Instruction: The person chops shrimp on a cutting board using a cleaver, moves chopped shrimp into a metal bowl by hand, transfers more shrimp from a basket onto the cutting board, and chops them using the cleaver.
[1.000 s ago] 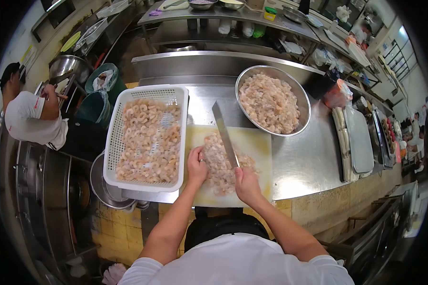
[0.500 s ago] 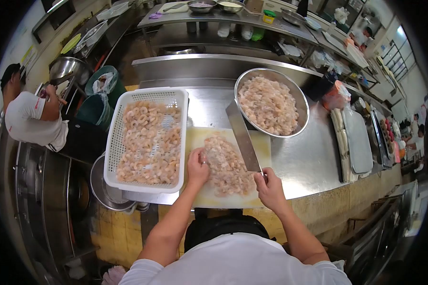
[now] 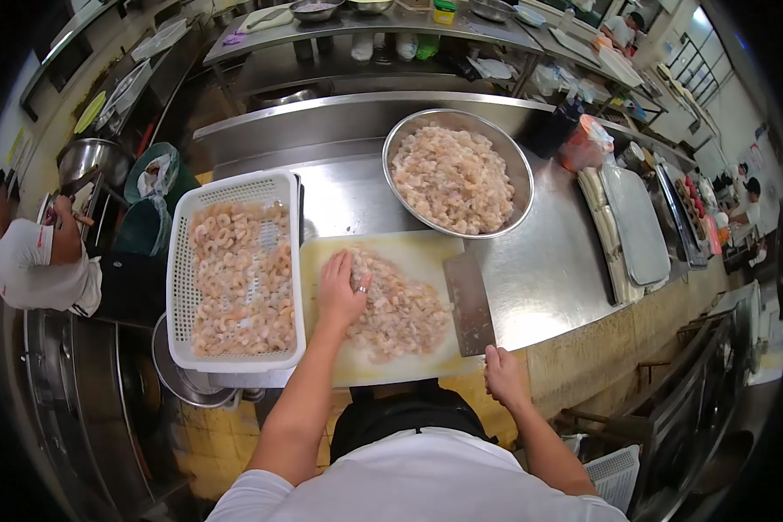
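Observation:
Chopped shrimp (image 3: 400, 304) lies in a loose heap on a pale cutting board (image 3: 317, 370). My left hand (image 3: 344, 291), with a ring on one finger, rests against the heap's left side with its fingers stretched out. In my right hand (image 3: 505, 376) is the handle of a cleaver (image 3: 471, 304), fingers wrapped round it. Its broad blade is at the right edge of the board, apart from the heap. Left of the board stands a white perforated basket (image 3: 176, 304) of peeled shrimp. Beyond the board is a steel bowl (image 3: 528, 191) full of shrimp pieces.
The steel worktable (image 3: 548, 270) has a raised back edge. Trays (image 3: 635, 226) stand at its right end, near a red-and-white bag (image 3: 585, 143). Under the basket's corner sits a steel pot (image 3: 191, 383). A co-worker (image 3: 48, 261) is at the left, beside green bins (image 3: 143, 226).
The cleaver has moved from the heap's right side to the board's right edge. My left hand's curled fingers have straightened and reach farther up the heap. The whole view has shifted.

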A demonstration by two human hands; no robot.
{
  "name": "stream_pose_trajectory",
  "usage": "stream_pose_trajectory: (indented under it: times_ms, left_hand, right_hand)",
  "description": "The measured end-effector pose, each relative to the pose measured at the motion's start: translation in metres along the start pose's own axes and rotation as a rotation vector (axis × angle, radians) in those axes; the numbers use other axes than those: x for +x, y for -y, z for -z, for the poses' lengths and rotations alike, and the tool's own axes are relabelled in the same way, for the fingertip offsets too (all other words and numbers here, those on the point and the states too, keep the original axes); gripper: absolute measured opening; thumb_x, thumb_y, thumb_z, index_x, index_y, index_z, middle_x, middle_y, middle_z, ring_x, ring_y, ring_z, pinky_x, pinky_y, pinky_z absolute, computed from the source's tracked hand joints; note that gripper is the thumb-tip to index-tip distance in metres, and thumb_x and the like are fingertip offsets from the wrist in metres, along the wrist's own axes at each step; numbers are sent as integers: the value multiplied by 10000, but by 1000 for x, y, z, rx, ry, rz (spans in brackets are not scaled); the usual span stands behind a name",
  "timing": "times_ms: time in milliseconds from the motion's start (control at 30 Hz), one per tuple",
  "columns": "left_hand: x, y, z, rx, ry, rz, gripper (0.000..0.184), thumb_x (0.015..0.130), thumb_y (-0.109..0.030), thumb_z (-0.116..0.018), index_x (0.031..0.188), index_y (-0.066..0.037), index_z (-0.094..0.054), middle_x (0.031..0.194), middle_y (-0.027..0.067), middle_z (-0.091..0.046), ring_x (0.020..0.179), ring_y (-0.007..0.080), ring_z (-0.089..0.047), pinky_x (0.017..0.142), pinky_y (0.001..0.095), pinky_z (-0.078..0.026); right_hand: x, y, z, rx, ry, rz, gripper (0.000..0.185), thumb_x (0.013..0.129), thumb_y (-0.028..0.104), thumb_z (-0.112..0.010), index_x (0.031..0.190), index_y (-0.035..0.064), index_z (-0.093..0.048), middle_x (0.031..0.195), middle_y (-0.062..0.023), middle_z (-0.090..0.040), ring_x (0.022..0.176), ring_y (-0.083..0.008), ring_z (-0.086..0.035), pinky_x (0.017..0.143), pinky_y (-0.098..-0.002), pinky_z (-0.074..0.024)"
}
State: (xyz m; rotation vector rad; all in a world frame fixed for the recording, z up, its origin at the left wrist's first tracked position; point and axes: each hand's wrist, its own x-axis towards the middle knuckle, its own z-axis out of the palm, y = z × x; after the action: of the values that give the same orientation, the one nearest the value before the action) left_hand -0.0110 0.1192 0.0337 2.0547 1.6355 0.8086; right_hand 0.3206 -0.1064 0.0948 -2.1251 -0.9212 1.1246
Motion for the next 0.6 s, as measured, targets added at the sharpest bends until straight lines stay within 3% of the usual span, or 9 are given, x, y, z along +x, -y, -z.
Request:
stream_pose_trajectory:
  times_ms: [33, 167, 267, 467, 500, 600]
  left_hand:
    - [-3, -1, 3, -13, 1, 8, 729, 1004, -364, -673, 1553, 61, -452, 1602, 257, -474, 1502, 434, -404, 1268, 525, -305]
    - [-39, -5, 7, -17, -33, 25, 795, 996, -392, -684, 1583, 64, -401, 1639, 284, -409, 1524, 445, -374, 1281, 519, -285]
    - [-61, -18, 16, -31, -13, 30, 850, 995, -417, -684, 1606, 68, -345, 1671, 297, -349, 1548, 452, -340, 1290, 519, -270]
    - [-69, -15, 16, -121, -63, 67, 852, 1015, -402, -657, 1625, 70, -297, 1684, 312, -317, 1560, 465, -319, 1293, 512, -263]
    - [-69, -16, 16, -141, -76, 64, 844, 1020, -400, -651, 1625, 72, -297, 1685, 313, -316, 1559, 467, -320, 1293, 510, -262]
    - [-71, -15, 13, -213, -164, 89, 804, 1038, -365, -628, 1625, 73, -297, 1687, 309, -317, 1560, 468, -324, 1291, 506, -263]
  right_hand:
    - [-4, 5, -4, 91, 37, -88, 440, 1130, 385, -501, 842, 57, -558, 623, -31, -527, 426, -149, -507, 386, -338, -428]
    - [-2, 2, -13, 81, 139, -99, 420, 1124, 372, -485, 843, 66, -545, 597, -21, -494, 422, -141, -501, 375, -335, -424]
    - [10, 11, -19, 18, 150, -50, 412, 1118, 360, -491, 862, 44, -560, 606, -66, -546, 431, -157, -546, 369, -350, -432]
    - [-13, 56, -67, -631, 43, 435, 393, 1091, 327, -523, 964, -37, -602, 770, -328, -687, 693, -512, -700, 659, -621, -554]
    - [-27, 75, -71, -641, 101, 355, 388, 1080, 331, -541, 984, -39, -608, 809, -357, -677, 810, -580, -669, 778, -661, -525]
    - [-37, 95, -62, -644, 148, 437, 381, 1078, 332, -549, 977, -31, -607, 812, -339, -687, 800, -548, -688, 745, -643, -531]
